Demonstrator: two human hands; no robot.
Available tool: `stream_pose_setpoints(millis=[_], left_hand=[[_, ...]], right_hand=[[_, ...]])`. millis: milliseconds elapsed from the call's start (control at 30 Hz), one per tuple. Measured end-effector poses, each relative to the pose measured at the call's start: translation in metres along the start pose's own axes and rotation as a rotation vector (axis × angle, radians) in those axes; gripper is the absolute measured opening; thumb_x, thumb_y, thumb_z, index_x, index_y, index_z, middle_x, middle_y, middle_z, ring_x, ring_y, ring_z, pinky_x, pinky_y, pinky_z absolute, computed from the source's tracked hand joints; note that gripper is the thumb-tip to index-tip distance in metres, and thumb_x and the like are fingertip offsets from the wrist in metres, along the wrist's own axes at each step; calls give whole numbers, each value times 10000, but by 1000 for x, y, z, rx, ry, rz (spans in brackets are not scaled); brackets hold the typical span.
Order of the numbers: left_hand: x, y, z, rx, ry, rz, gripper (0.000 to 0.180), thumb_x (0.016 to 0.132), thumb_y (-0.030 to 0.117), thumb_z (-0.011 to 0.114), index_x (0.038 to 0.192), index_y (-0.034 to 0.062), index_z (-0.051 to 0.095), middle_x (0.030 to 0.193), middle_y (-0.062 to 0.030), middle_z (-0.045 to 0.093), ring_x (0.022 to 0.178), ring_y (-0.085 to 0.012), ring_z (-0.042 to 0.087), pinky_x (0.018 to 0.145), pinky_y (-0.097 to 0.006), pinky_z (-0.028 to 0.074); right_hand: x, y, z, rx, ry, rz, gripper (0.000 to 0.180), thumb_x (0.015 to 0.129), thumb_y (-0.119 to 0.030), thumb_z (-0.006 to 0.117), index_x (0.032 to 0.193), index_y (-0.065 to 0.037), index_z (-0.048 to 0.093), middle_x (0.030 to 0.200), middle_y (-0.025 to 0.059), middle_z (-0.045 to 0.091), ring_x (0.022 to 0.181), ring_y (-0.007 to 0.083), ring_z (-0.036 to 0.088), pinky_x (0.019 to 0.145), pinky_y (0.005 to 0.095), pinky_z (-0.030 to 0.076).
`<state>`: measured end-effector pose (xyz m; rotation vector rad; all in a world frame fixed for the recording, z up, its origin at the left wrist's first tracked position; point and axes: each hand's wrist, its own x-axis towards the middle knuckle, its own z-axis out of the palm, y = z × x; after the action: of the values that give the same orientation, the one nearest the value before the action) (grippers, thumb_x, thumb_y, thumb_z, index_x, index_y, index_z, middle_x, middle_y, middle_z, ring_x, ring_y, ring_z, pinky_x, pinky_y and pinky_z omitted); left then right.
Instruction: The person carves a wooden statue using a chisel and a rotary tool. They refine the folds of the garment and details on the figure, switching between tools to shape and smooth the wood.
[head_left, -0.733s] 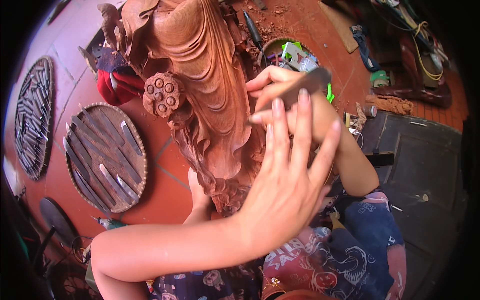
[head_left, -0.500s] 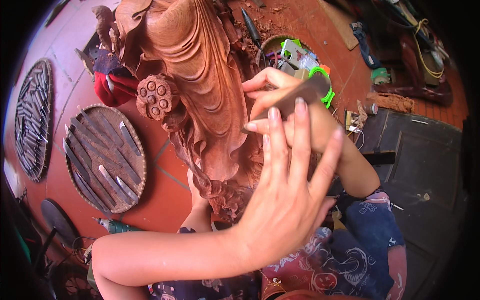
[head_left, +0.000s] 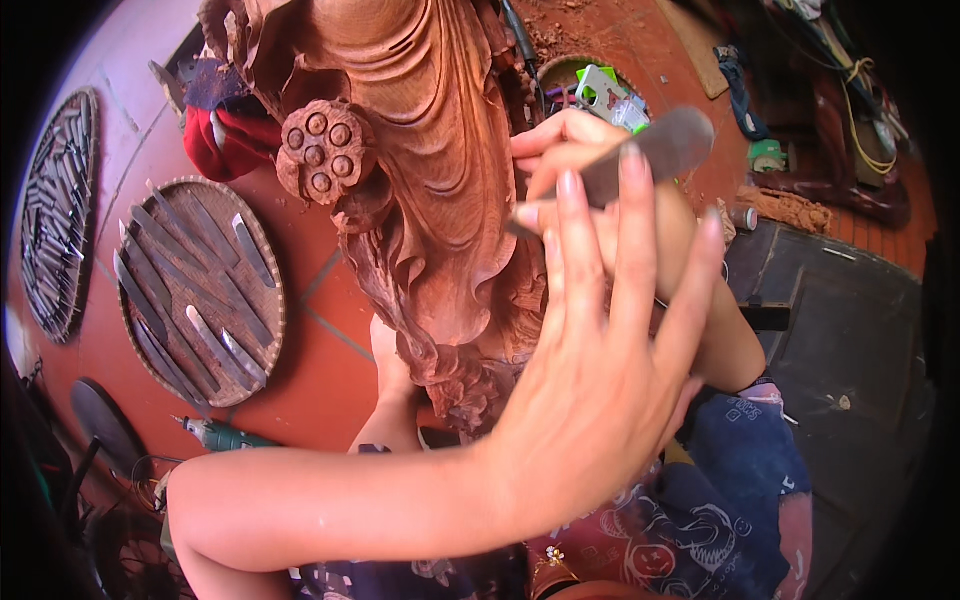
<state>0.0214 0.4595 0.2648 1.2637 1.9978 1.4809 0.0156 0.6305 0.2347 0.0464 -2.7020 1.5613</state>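
Observation:
A reddish-brown wooden statue (head_left: pixel 430 180) with carved drapery folds and a round seed-pod ornament (head_left: pixel 325 150) stands between my legs. My right hand (head_left: pixel 585 165) is closed around a dark, flat carving knife (head_left: pixel 665 145). Its tip lies by the statue's right edge, and its broad rounded end points up and right. Stretched and spread, the fingers of my left hand (head_left: pixel 600 370) reach across to the knife, two fingertips overlapping the metal. Whether they press on it I cannot tell. Part of my right hand is hidden behind the left fingers.
At left lie a round woven tray (head_left: pixel 200 290) of flat blades and another tray (head_left: pixel 60 215) packed with tools. A green power tool (head_left: pixel 225 435) rests near my left elbow. A basket (head_left: pixel 570 70) of small items and wood shavings (head_left: pixel 575 30) are beyond the statue.
The whole view has shifted slightly. Both hands and the carving knife appear further right, and more of the knife's rounded end shows. My right hand keeps its grip on it.

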Motion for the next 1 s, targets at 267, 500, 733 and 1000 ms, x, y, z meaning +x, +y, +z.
stream_pose_setpoints(millis=[267, 500, 733, 1000], left_hand=[[-3, -3, 2, 9, 25, 9, 853, 862, 269, 717, 1547, -58, 330, 1581, -456, 114, 1393, -718, 198, 1162, -657, 280], [1, -9, 3, 14, 61, 25, 855, 865, 287, 717, 1551, -50, 332, 1579, -470, 93, 1396, -718, 197, 1159, -664, 286], [1, -14, 5, 9, 87, 45, 886, 851, 290, 741, 1555, -48, 324, 1586, -458, 79, 1397, -722, 185, 1151, -678, 286], [1, -14, 2, 10, -8, 48, 1012, 810, 261, 810, 1590, -27, 234, 1557, -507, 29, 1393, -753, 102, 1181, -656, 225]], right_hand=[[2, -2, -1, -161, -43, 52, 189, 848, -189, 760, 850, -16, 684, 942, 130, 675, 843, 242, 690, 728, 368, 554], [5, -3, -2, -175, -68, 74, 226, 857, -239, 764, 847, -21, 703, 1024, 150, 683, 845, 259, 690, 771, 365, 543], [8, 3, -5, -173, -79, 26, 228, 823, -207, 791, 793, -3, 696, 1028, 132, 685, 836, 240, 680, 734, 370, 532], [11, -3, -7, -188, -103, 39, 247, 835, -227, 802, 854, 0, 707, 992, 123, 688, 819, 239, 679, 692, 358, 524]])
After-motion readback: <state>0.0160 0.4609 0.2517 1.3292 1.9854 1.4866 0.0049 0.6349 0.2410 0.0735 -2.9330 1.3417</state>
